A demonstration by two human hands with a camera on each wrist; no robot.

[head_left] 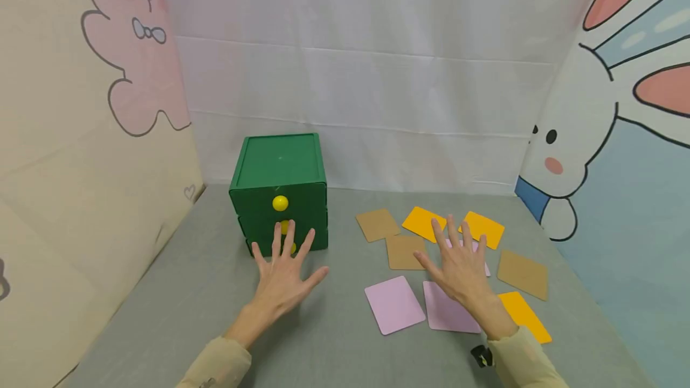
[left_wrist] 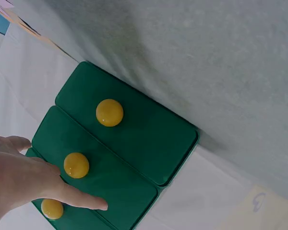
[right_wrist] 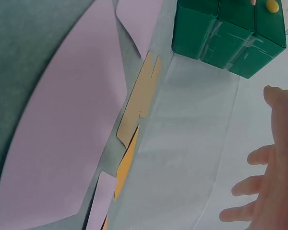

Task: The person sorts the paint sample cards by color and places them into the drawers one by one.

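Note:
My left hand (head_left: pixel 281 283) hovers with spread fingers in front of a green drawer box (head_left: pixel 280 163) and holds nothing. Three drawers are stacked in the box, each with a round yellow knob (head_left: pixel 280 203); in the head view the fingers partly cover the lower two knobs. In the left wrist view the same hand (left_wrist: pixel 24 182) appears beside the drawer fronts (left_wrist: pixel 129 129). Over the cards on the right, my right hand (head_left: pixel 460 265) is held with fingers spread and nothing in it. It partly hides a pink card (head_left: pixel 395 305)'s neighbour (head_left: pixel 444 310) and another pink card behind the fingers.
Brown cards (head_left: pixel 377 224), orange cards (head_left: pixel 423 223) and pink cards lie scattered on the right of the grey table (head_left: pixel 178 316). A small black object (head_left: pixel 481 355) is by the right sleeve. A white curtain (head_left: pixel 377 88) hangs behind, with printed cloth walls (head_left: pixel 620 196) at both sides.

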